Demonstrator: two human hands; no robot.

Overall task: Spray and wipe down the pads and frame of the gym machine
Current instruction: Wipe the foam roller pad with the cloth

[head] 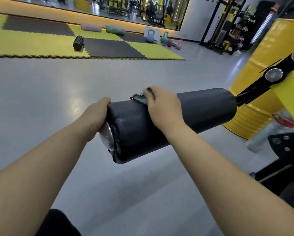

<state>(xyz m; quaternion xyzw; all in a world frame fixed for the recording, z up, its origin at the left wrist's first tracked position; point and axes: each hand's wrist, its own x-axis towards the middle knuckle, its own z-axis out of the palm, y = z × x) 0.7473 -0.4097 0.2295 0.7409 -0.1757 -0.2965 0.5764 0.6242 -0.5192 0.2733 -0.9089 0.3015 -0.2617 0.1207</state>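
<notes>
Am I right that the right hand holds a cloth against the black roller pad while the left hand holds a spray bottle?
Not quite. The head view shows the left hand instead gripping the near end of the black roller pad; the right hand does hold the cloth against it.

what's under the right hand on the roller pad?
A blue-grey cloth, held against the top of the black roller pad by the right hand. Only its frayed edge shows past the fingers; the hand covers the rest.

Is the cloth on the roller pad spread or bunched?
Bunched: the cloth pokes out crumpled under the right hand on the roller pad.
</notes>
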